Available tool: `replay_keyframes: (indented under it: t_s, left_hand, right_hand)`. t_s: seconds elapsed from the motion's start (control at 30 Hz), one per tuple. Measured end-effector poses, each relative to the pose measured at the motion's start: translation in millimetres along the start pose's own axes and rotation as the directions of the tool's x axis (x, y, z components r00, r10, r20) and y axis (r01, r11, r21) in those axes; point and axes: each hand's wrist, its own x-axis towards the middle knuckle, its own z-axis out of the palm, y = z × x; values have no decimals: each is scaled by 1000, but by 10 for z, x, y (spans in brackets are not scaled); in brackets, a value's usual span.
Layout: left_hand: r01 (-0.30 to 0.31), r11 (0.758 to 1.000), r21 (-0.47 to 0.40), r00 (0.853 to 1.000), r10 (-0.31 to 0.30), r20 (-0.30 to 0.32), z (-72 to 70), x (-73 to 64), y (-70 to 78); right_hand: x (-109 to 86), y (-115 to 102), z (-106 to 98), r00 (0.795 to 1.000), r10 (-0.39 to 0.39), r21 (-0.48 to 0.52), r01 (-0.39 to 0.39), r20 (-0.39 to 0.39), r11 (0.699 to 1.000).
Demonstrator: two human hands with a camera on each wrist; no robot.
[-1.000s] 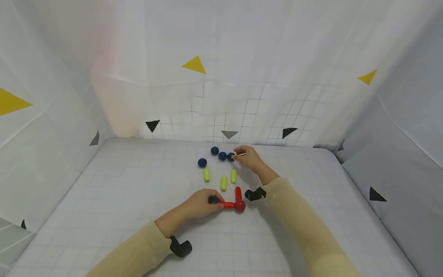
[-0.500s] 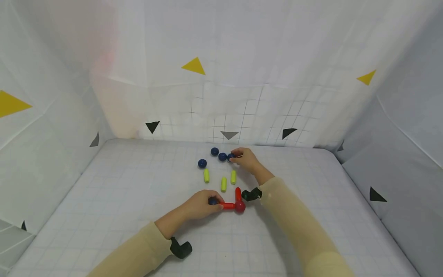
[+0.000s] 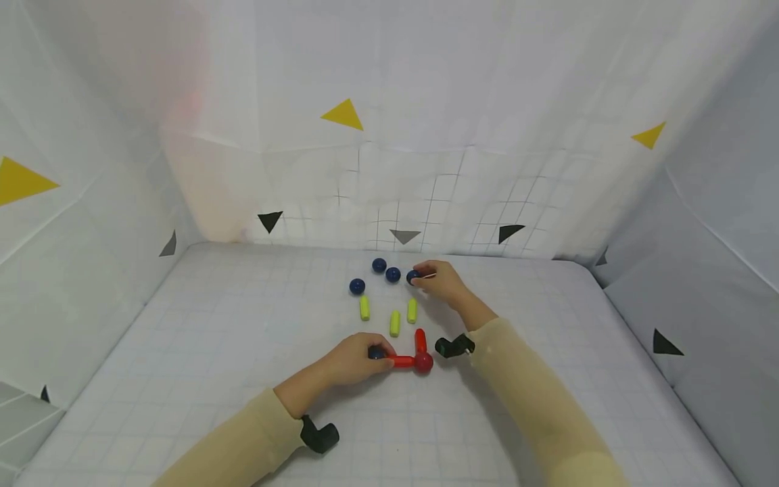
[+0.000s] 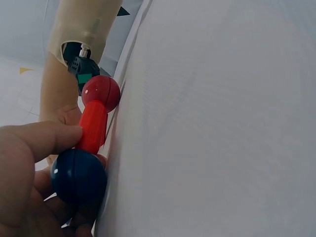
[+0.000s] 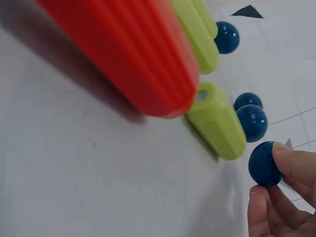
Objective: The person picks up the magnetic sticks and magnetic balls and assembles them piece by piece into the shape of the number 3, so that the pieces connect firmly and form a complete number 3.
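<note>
My left hand (image 3: 356, 358) holds the left end of a small joined piece on the table, made of a blue ball (image 4: 79, 177), a red rod (image 4: 92, 127) and a red ball (image 4: 101, 93). A second red rod (image 3: 420, 340) points away from that red ball. Its grooved end looms large in the right wrist view. At the back, my right hand (image 3: 443, 281) pinches another blue ball (image 5: 264, 164) between thumb and fingers.
Several more blue balls lie at the back, among them one at the left (image 3: 357, 287). Three yellow-green rods, one of them nearest the front (image 3: 395, 324), lie between those balls and the red piece. White fabric walls (image 3: 487, 101) enclose the table.
The blue ball in my right hand has moved slightly right, and a gap now shows between it and the neighbouring ball. My left hand keeps its hold in the same place.
</note>
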Motion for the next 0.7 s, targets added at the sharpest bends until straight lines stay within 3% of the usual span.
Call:
replay_keyframes:
  t_s: [0.17, 0.7]
  left_hand:
    - [-3, 1000, -1, 1000, 3, -3, -5, 5, 3]
    - [-31, 999, -39, 999, 32, 15, 24, 74, 74]
  right_hand:
    - [-127, -52, -63, 1000, -17, -19, 17, -3, 1000]
    - [-538, -58, -164, 993, -69, -31, 72, 94, 997]
